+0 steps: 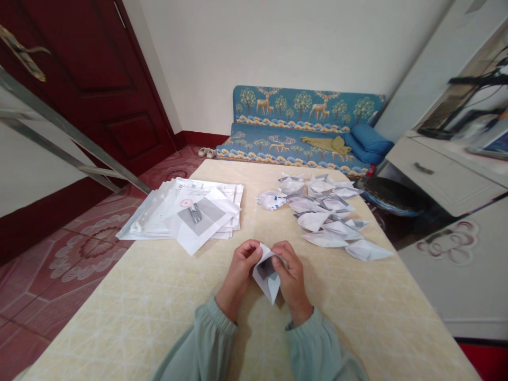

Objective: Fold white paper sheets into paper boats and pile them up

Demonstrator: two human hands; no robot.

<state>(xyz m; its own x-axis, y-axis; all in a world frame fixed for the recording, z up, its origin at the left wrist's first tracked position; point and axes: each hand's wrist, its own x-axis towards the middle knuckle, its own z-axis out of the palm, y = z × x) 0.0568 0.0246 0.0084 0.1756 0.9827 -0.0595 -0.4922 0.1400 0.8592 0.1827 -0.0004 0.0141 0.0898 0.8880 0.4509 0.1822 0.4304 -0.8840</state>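
Between both hands, just above the near middle of the table, is a partly opened piece of folded paper (266, 275) with a grey printed inside and a point toward me. My left hand (243, 267) pinches its upper left edge between thumb and fingers. On the other side my right hand (291, 272) grips the upper right edge, its thumb at the opening. Beyond my right hand lie several folded paper boats (323, 217), white with grey print. To the left, a stack of paper sheets (159, 211) has a loose printed sheet (204, 218) lying askew on top.
The table (159, 307) has a pale yellow patterned cover. Past its far edge stands a blue sofa (293, 132) with deer patterns. A metal ladder (79, 143) leans at the left; a round black stool (391, 196) and white cabinet (448, 169) are at the right.
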